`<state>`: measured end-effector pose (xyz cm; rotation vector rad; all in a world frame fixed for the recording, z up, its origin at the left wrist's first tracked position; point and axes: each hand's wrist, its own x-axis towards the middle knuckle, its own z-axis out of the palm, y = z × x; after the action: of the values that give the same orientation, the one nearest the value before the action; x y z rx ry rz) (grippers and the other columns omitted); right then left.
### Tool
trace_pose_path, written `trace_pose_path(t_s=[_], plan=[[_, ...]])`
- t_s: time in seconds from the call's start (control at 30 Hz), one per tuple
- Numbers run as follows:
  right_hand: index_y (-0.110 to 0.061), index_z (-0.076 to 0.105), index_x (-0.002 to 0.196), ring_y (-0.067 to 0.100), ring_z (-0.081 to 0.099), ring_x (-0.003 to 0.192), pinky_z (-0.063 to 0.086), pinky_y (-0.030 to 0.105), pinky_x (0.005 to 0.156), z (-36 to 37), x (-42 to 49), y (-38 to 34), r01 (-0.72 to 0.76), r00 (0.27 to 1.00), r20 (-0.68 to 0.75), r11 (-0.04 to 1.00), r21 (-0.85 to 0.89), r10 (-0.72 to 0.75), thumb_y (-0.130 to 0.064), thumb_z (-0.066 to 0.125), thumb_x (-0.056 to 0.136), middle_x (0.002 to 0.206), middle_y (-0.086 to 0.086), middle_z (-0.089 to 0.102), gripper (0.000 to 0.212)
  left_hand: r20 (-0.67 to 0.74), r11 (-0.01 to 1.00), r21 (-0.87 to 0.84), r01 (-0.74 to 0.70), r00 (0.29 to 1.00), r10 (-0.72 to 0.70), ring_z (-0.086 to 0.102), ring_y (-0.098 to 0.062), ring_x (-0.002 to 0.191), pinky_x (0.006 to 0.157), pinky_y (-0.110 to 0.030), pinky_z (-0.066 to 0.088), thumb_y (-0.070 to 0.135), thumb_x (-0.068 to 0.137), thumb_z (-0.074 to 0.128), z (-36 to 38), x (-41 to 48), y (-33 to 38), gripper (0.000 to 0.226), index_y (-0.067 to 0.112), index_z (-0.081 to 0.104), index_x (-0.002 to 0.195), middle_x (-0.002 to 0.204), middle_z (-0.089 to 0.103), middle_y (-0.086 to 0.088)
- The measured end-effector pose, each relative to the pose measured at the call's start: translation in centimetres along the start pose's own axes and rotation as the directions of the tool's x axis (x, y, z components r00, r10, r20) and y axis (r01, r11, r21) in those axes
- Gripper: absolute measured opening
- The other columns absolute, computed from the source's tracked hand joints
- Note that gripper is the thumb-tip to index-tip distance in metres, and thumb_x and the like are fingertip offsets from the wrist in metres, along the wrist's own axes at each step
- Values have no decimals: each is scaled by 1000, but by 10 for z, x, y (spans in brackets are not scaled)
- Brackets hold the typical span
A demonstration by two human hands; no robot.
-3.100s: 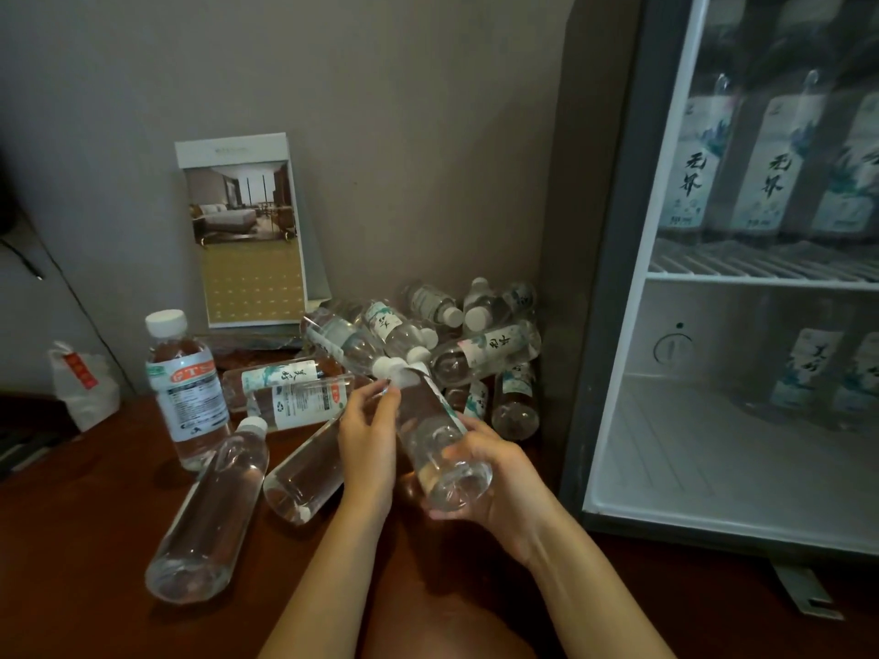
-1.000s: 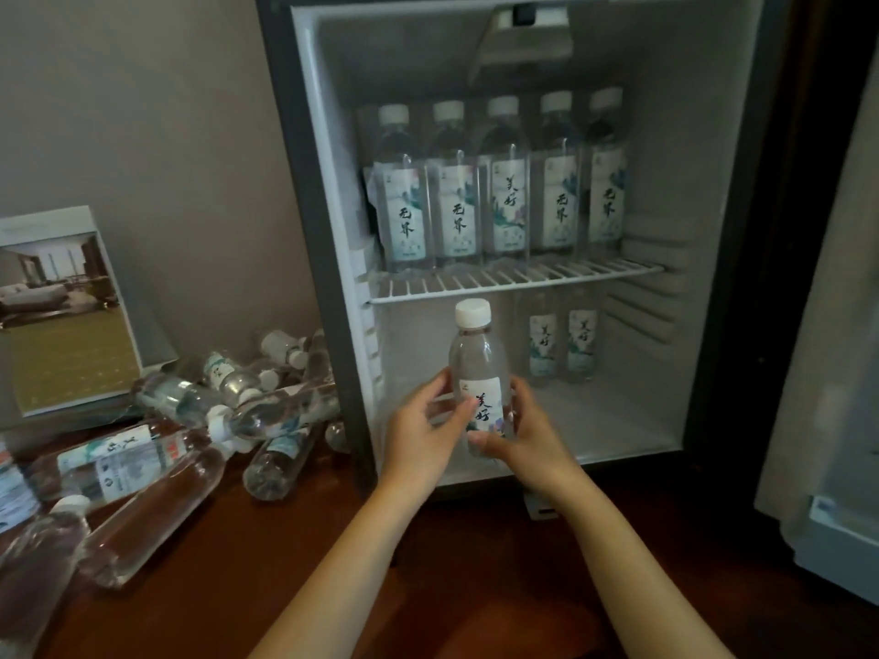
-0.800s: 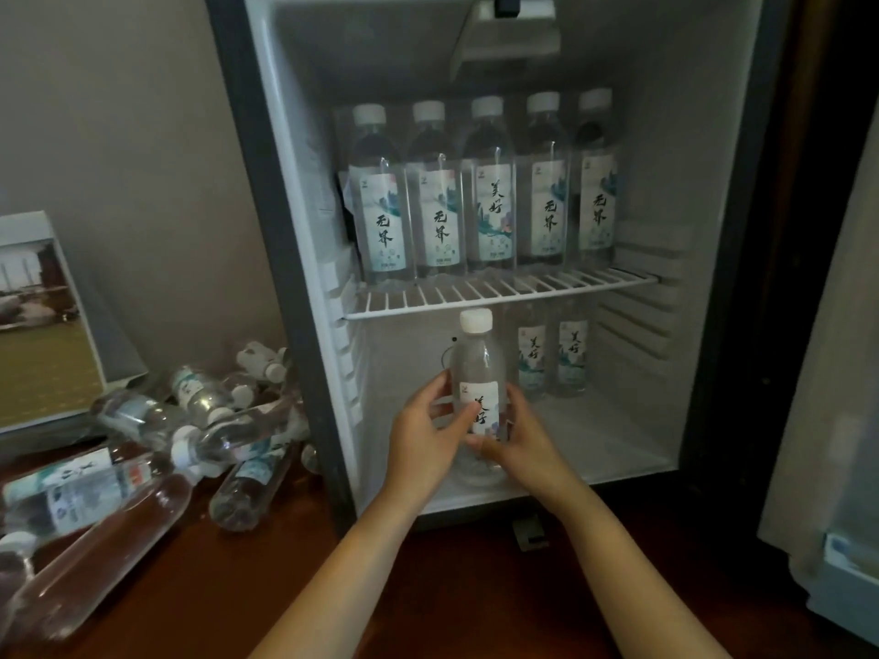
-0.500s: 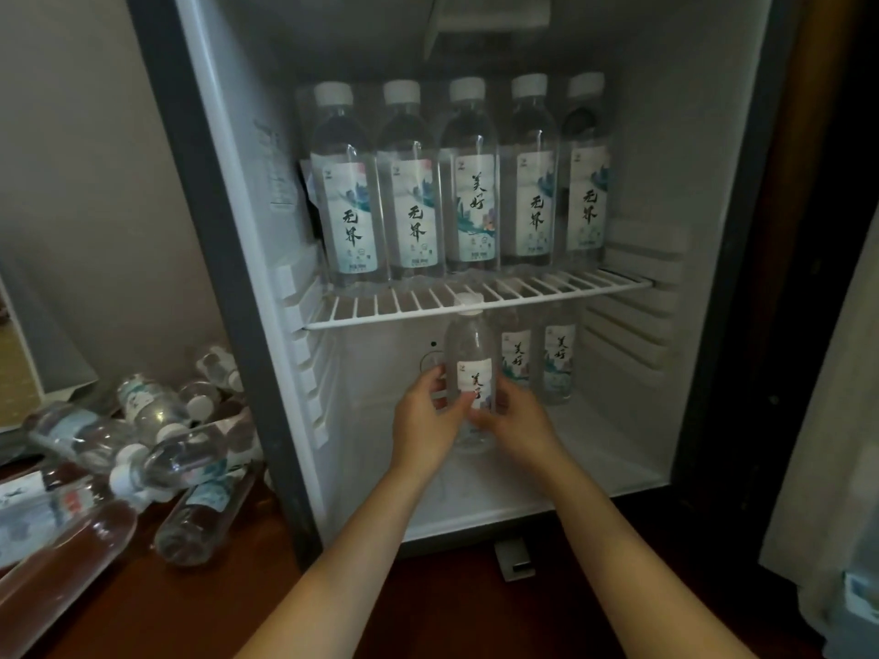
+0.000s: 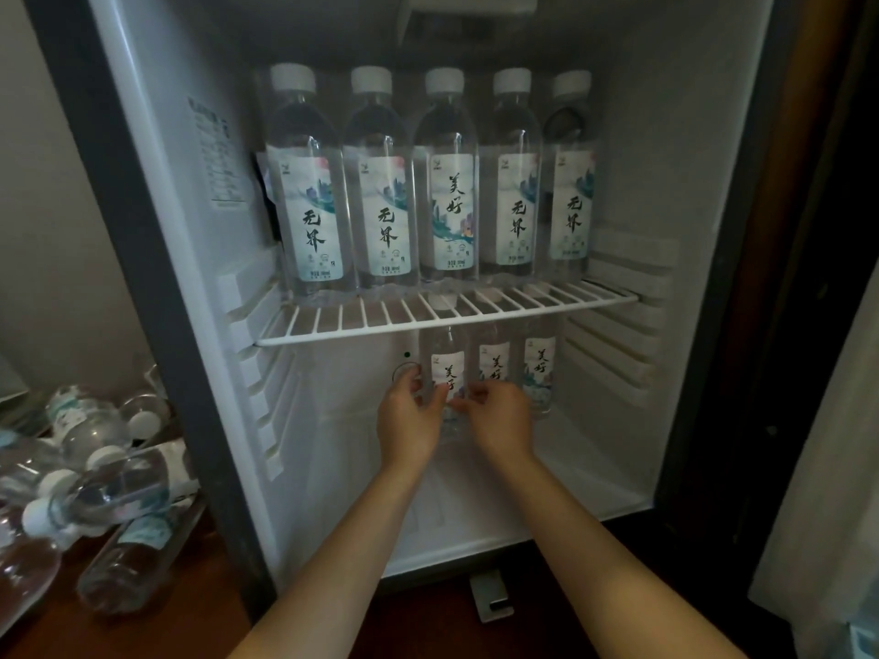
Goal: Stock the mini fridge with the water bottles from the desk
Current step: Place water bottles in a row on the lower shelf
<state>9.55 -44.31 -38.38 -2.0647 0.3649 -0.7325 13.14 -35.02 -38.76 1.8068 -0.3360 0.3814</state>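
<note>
The mini fridge (image 5: 180, 287) stands open in front of me. Both my hands reach into its lower compartment and hold one upright clear water bottle (image 5: 447, 363) with a white label. My left hand (image 5: 409, 423) grips its left side and my right hand (image 5: 499, 420) grips its right side. The bottle stands at the back, left of two like bottles (image 5: 540, 368). Its cap is hidden behind the wire shelf (image 5: 428, 321). Several bottles (image 5: 447, 183) stand in a row on that shelf. More bottles (image 5: 109, 497) lie in a heap on the wooden desk (image 5: 200, 630) at the left.
The floor of the lower compartment (image 5: 499, 511) is bare in front of the held bottle. A small metal hinge plate (image 5: 492, 594) sticks out below the fridge. The dark door frame (image 5: 785, 278) runs along the right, with a pale curtain (image 5: 832, 468) beyond it.
I lifted a bottle from the heap on the desk, turned to the fridge and carried it upright, in both hands, deep into the lower compartment beside the two bottles there.
</note>
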Motion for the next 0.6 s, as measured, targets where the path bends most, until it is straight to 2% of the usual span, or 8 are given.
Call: trace_pose_path(t_s=[0.17, 0.33, 0.4, 0.47, 0.6], plan=[[-1, 72, 88, 24, 66, 83, 41, 23, 66, 2, 4, -3, -11, 1000, -4, 1000, -1, 11, -16, 68, 83, 88, 16, 72, 17, -9, 998, 64, -4, 1000, 4, 62, -22, 103, 84, -29, 47, 17, 86, 64, 2, 6, -3, 32, 9, 59, 116, 113, 66, -7], [2, 72, 85, 27, 67, 80, 51, 32, 71, 2, 5, -3, 3, 1000, -7, 1000, -10, -3, -17, 69, 83, 83, 19, 72, 20, 7, 997, 80, -7, 1000, 7, 63, -23, 104, 88, -35, 50, 17, 87, 62, 4, 8, -5, 32, 8, 58, 117, 114, 66, -8], [1, 73, 85, 24, 66, 75, 49, 30, 66, 2, 3, -2, 1, 1000, -6, 1000, -20, -1, -19, 67, 84, 81, 17, 71, 21, 45, 995, 95, 7, 999, -11, 61, -24, 108, 91, -38, 49, 19, 88, 60, 3, 8, -6, 36, 8, 57, 122, 118, 65, -9], [0, 73, 80, 21, 63, 67, 43, 27, 58, 1, 0, 1, -3, 1000, -4, 998, -68, 3, -22, 64, 87, 76, 17, 71, 25, 85, 993, 118, 25, 996, -36, 58, -24, 113, 95, -36, 46, 19, 90, 58, 1, 5, -6, 41, 7, 53, 129, 125, 62, -10], [-2, 74, 84, 23, 67, 79, 47, 25, 66, -4, -10, 1, -14, 1000, -7, 998, -66, 14, -8, 62, 82, 81, 14, 72, 14, 107, 993, 101, 52, 992, -63, 56, -26, 117, 96, -28, 43, 8, 91, 52, -6, -12, -4, 44, 11, 47, 135, 130, 57, -11]])
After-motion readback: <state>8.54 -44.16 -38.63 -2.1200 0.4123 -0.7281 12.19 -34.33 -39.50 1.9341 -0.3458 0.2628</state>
